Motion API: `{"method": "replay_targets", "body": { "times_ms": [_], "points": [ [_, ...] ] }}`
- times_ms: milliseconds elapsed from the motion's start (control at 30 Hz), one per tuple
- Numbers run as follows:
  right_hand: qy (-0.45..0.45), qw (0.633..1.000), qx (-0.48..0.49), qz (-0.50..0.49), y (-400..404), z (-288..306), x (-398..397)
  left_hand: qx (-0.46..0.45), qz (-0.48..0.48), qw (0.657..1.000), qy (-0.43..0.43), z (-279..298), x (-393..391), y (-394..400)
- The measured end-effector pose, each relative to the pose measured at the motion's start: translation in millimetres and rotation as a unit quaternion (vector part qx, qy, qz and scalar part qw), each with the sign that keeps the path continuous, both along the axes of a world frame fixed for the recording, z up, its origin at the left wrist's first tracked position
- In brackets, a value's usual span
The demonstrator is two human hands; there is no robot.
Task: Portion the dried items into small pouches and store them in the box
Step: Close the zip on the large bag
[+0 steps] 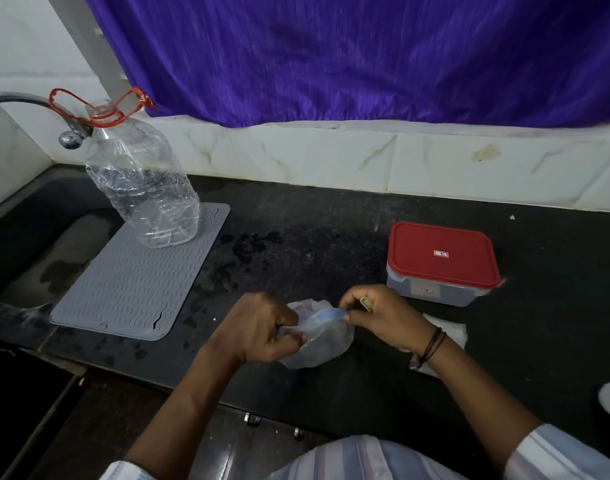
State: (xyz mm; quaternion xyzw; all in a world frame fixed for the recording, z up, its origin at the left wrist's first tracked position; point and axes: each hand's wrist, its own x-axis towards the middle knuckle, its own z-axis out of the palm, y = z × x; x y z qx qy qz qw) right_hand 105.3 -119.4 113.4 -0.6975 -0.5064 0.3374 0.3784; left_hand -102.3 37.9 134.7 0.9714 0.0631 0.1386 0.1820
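Sealing or opening step, can't tell which: left hand (258,327) and right hand (376,315) each have their grip clamped on the pouch (319,336) zip edge, at table (314,220) centre. Box (442,263), lid on, at 2 o'clock; next needs lid off.

The scene is dim and evenly lit, with soft light and only faint shadows. The dark countertop (331,244) swallows detail, and wet patches near the centre give a dull sheen. The purple curtain (366,57) at 12 o'clock is streaked with vertical motion blur. Small glints sit on the clear bottle (141,181) at 10 o'clock and the tap (70,138) beside it. Wide-angle distortion bends the tiled edge towards 3 o'clock. The corner at 7 o'clock falls almost black.
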Motion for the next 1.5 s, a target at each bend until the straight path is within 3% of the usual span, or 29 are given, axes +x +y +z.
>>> {"method": "replay_targets", "body": {
  "times_ms": [167,433,567,633,700,767,800,867,933,1000,1167,1267,1367,1500],
  "points": [
    [-0.117,0.993,0.013,0.009,-1.1,14.6,-4.1,0.006,0.01,1.0,0.021,1.0,0.0,-0.4],
    [-0.164,0.984,-0.024,0.063,-2.4,31.5,2.5,0.023,-0.011,0.999,0.039,7.0,5.1,5.1],
    [-0.159,0.985,-0.013,0.063,-2.5,32.5,4.7,0.002,-0.027,1.0,-0.013,6.5,5.4,6.0],
    [-0.146,0.988,0.018,0.05,-2.1,32.4,2.8,-0.028,0.017,0.996,-0.081,3.1,3.8,3.5],
    [-0.113,0.992,0.049,0.019,-2.0,32.0,0.5,-0.1,0.096,0.975,-0.176,-2.0,4.7,-3.2],
    [-0.075,0.994,0.076,-0.008,-1.3,30.8,-1.8,-0.223,0.204,0.926,-0.226,-8.9,8.9,-12.1],
    [-0.06,0.995,0.083,-0.018,-1.1,29.1,-2.5,-0.297,0.261,0.895,-0.208,-10.1,11.6,-13.8],
    [-0.034,0.995,0.082,-0.033,-1.8,25.2,-3.4,-0.427,0.322,0.84,-0.089,-10.9,14.6,-10.3],
    [-0.001,0.995,0.083,-0.05,-1.1,21.7,-4.2,-0.484,0.304,0.82,0.028,-12.2,14.6,-6.5],
    [0.011,0.993,0.089,-0.081,0.5,18.5,-5.6,-0.502,0.276,0.816,0.073,-12.1,13.9,-8.2],
    [-0.03,0.992,0.071,-0.099,4.8,9.8,-9.6,-0.514,0.206,0.828,0.086,-10.5,16.1,-17.9],
    [-0.047,0.992,0.063,-0.096,5.6,6.2,-8.2,-0.548,0.189,0.813,0.058,-9.0,19.9,-24.4],
    [-0.061,0.995,-0.01,-0.08,6.0,-0.6,-2.4,-0.575,0.178,0.798,0.016,-12.3,22.6,-29.0],
    [0.03,0.995,-0.088,-0.021,5.1,-3.5,-2.7,-0.484,0.209,0.849,-0.031,-20.0,24.1,-25.8]
  ]
}}
